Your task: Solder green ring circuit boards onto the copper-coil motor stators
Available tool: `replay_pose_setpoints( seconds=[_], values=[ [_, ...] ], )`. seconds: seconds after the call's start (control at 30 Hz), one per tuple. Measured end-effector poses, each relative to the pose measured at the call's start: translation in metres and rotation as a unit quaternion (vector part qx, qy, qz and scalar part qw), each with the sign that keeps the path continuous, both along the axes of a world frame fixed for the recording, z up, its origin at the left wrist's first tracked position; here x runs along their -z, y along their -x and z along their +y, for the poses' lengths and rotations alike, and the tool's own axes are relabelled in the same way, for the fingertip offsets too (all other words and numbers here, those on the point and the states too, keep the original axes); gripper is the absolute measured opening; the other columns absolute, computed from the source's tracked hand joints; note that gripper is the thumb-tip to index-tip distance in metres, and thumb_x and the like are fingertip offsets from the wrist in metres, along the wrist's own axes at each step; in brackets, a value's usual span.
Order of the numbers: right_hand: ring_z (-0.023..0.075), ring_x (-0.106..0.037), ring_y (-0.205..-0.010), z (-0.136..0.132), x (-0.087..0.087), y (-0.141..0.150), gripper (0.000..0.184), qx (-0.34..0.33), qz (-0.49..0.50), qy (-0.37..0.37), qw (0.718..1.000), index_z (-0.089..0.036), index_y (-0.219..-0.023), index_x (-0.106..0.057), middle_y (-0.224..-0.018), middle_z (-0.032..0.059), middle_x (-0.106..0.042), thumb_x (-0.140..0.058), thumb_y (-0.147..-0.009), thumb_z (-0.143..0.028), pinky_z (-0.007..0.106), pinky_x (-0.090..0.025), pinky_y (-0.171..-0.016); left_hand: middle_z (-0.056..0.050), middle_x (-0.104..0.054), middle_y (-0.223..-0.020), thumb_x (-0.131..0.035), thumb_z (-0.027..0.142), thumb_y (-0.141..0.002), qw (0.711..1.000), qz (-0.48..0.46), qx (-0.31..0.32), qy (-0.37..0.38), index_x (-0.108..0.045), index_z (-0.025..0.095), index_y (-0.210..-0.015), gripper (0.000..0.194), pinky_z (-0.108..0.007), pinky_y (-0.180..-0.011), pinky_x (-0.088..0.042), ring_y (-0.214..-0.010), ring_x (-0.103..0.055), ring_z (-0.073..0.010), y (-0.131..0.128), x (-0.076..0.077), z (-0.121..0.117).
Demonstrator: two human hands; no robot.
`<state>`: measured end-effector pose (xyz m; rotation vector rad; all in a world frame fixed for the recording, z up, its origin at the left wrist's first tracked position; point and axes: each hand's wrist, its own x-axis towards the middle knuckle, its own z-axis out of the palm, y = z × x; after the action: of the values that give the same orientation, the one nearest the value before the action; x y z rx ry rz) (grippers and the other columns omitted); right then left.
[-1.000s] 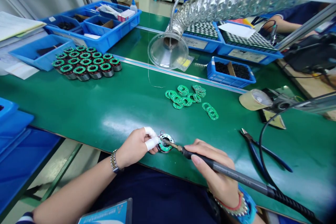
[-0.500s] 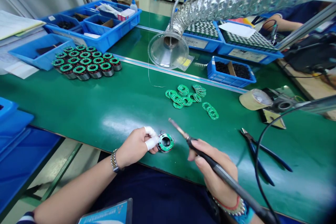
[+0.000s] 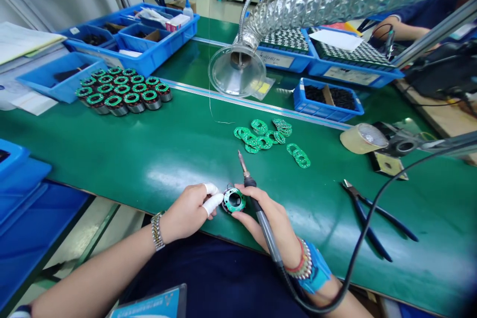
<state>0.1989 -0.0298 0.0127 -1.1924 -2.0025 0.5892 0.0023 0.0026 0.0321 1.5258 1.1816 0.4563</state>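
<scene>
My left hand [image 3: 189,211], with white covers on the thumb and a finger, pinches the left side of a small motor stator [image 3: 235,209] topped by a green ring-shaped circuit board. It rests near the bench's front edge. My right hand [image 3: 280,224] has a soldering iron [image 3: 267,233] lying along its palm, tip pointing up and away, clear of the board. The thumb and forefinger of that same hand reach around the stator's right side and touch it. Beyond the hands lies a loose pile of green ring boards [image 3: 264,142].
Finished-looking stators [image 3: 122,90] stand grouped at left beside blue bins [image 3: 149,59]. A clear extraction funnel [image 3: 237,72] hangs over the bench. Cutting pliers [image 3: 367,208] lie at right, below a tape roll [image 3: 359,139]. The iron's cable [image 3: 359,243] loops at right. A co-worker's arm [image 3: 402,30] shows far right.
The soldering iron has lifted off the board and swung upright, its tip now pointing away. My right hand has moved left so its thumb and forefinger reach the stator. My left hand keeps its pinch.
</scene>
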Motion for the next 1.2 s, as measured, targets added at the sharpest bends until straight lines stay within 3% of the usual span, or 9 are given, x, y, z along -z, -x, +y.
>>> replay_pose_setpoints(
  seconds=[0.17, 0.27, 0.33, 0.43, 0.53, 0.73, 0.9, 1.03, 1.2],
  values=[
    [0.0198, -0.061, -0.101, -0.001, 0.0, 0.001, 0.036, -0.002, 0.015, -0.002, 1.0, -0.022, -0.115, -0.046, -0.114, 0.0087, -0.061, -0.061, -0.082, -0.023, 0.032, -0.051, -0.086, 0.002, -0.051, -0.055, -0.054, 0.035, -0.079, 0.956, -0.186, -0.1, 0.205, -0.051, 0.015, -0.065, 0.024, -0.024, -0.049, -0.049, -0.046, -0.051, -0.0098, -0.013, 0.004, -0.007],
    [0.0191, -0.061, -0.101, -0.002, 0.0, 0.001, 0.036, -0.005, 0.021, -0.003, 1.0, -0.022, -0.115, -0.046, -0.114, 0.0085, -0.061, -0.061, -0.082, -0.021, 0.031, -0.051, -0.086, 0.002, -0.05, -0.058, -0.053, 0.036, -0.08, 0.936, -0.227, -0.134, 0.233, -0.05, 0.015, -0.067, 0.025, -0.025, -0.048, -0.05, -0.046, -0.05, -0.0087, -0.015, 0.007, -0.012],
    [0.0191, -0.06, -0.102, -0.002, 0.0, 0.001, 0.036, -0.003, 0.022, -0.002, 1.0, -0.022, -0.114, -0.046, -0.115, 0.0083, -0.061, -0.061, -0.082, -0.021, 0.031, -0.05, -0.087, 0.001, -0.053, -0.06, -0.047, 0.037, -0.085, 0.967, -0.161, -0.111, 0.166, -0.053, 0.015, -0.071, 0.027, -0.027, -0.051, -0.051, -0.048, -0.054, -0.0106, -0.011, 0.008, -0.015],
    [0.0195, -0.059, -0.104, -0.002, 0.0, 0.001, 0.036, -0.005, 0.024, 0.004, 1.0, -0.022, -0.114, -0.046, -0.115, 0.0083, -0.06, -0.061, -0.082, -0.021, 0.032, -0.049, -0.09, -0.006, -0.065, -0.079, -0.045, 0.031, -0.088, 0.996, -0.005, -0.052, -0.073, -0.06, 0.016, -0.094, 0.022, -0.032, -0.068, -0.052, -0.069, -0.063, -0.0171, -0.001, 0.008, -0.016],
    [0.0198, -0.059, -0.105, -0.003, 0.0, 0.001, 0.035, -0.006, 0.025, 0.002, 1.0, -0.022, -0.114, -0.046, -0.114, 0.0086, -0.06, -0.06, -0.082, -0.021, 0.032, -0.049, -0.091, -0.009, -0.065, -0.104, -0.048, 0.022, -0.087, 0.952, 0.087, 0.018, -0.293, -0.059, 0.019, -0.111, 0.026, -0.033, -0.084, -0.048, -0.093, -0.061, -0.0209, 0.007, 0.012, -0.017],
    [0.0206, -0.059, -0.104, -0.002, 0.001, 0.001, 0.035, -0.004, 0.023, -0.005, 1.0, -0.021, -0.114, -0.046, -0.113, 0.009, -0.061, -0.06, -0.082, -0.021, 0.033, -0.049, -0.091, -0.011, -0.068, -0.086, -0.048, 0.013, -0.085, 0.848, 0.147, 0.041, -0.508, -0.062, 0.012, -0.103, 0.023, -0.032, -0.065, -0.052, -0.075, -0.063, -0.0207, 0.005, 0.024, -0.015],
    [0.021, -0.059, -0.104, -0.003, 0.002, 0.003, 0.034, 0.005, 0.021, -0.012, 1.0, -0.021, -0.114, -0.046, -0.113, 0.0095, -0.06, -0.06, -0.083, -0.02, 0.033, -0.049, -0.09, -0.007, -0.064, -0.07, -0.052, 0.013, -0.083, 0.82, 0.156, 0.0, -0.55, -0.062, 0.011, -0.085, 0.011, -0.031, -0.055, -0.05, -0.061, -0.058, -0.0183, -0.005, 0.031, -0.017],
    [0.0214, -0.057, -0.105, -0.006, 0.006, 0.005, 0.035, 0.015, 0.03, -0.025, 0.999, -0.022, -0.115, -0.045, -0.114, 0.0096, -0.059, -0.059, -0.083, -0.018, 0.035, -0.048, -0.09, -0.011, -0.066, -0.087, -0.049, 0.007, -0.084, 0.851, 0.125, -0.049, -0.508, -0.058, 0.009, -0.105, 0.024, -0.032, -0.069, -0.053, -0.078, -0.061, -0.0197, -0.011, 0.034, -0.03],
    [0.0215, -0.058, -0.105, -0.008, 0.01, 0.007, 0.035, 0.022, 0.037, -0.037, 0.998, -0.022, -0.115, -0.045, -0.115, 0.0096, -0.059, -0.058, -0.084, -0.018, 0.036, -0.049, -0.09, -0.015, -0.059, -0.112, -0.046, 0.008, -0.085, 0.889, 0.084, -0.044, -0.448, -0.047, 0.011, -0.123, 0.038, -0.039, -0.093, -0.048, -0.109, -0.053, -0.0235, -0.018, 0.036, -0.043]
  ],
)
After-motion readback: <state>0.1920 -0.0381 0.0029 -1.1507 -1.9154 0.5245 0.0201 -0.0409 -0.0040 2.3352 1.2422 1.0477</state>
